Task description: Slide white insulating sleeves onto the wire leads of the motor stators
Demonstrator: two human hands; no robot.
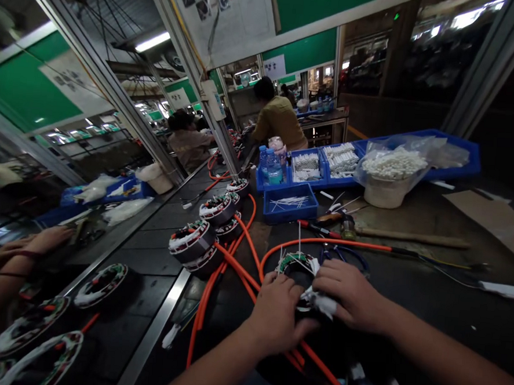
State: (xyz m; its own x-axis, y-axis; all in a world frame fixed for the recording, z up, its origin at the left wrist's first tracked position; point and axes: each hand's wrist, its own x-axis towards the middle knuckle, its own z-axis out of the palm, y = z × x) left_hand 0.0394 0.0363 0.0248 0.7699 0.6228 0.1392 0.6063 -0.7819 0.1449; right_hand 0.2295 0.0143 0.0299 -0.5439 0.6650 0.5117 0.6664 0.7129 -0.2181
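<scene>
A ring-shaped motor stator (296,266) with a green and white winding rim is in front of me, thin white ties standing up from it. My left hand (278,313) is closed over its near left rim, thumb towards me. My right hand (349,291) grips the right side with bent fingers. Under the right fingers, a white piece (325,305) shows at the rim; its exact kind is unclear. The fingertips and the lower part of the stator are partly hidden. An orange cable (323,241) curves past the stator's far side.
Several more stators (191,241) are stacked at the left, with others (102,286) along the neighbouring line. A hammer (411,238), red-handled pliers (320,229) and a blue tray of ties (290,204) lie beyond. A white tub (385,191) stands behind. A co-worker's arms (40,246) reach in at left.
</scene>
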